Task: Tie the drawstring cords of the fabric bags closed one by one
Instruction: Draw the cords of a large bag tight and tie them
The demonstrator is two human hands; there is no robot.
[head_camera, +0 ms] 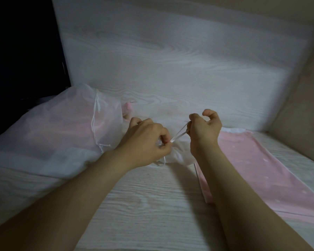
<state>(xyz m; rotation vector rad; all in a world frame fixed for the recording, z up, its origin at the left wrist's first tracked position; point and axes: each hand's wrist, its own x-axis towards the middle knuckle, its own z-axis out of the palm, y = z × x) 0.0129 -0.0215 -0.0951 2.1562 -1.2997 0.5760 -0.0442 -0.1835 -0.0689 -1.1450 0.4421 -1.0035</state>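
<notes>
The left hand pinches the white drawstring cord, and the right hand grips it farther along. The taut cord runs diagonally, lower-left to upper-right, above the white bag on the desk.

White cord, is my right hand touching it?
Touching. The head view shows the right hand pinching the white cord at its upper end; it runs taut to the left hand.

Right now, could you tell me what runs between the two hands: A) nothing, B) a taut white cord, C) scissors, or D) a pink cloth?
B: a white cord stretches taut from the left hand to the right hand, both pinching it above the small white bag.
</notes>
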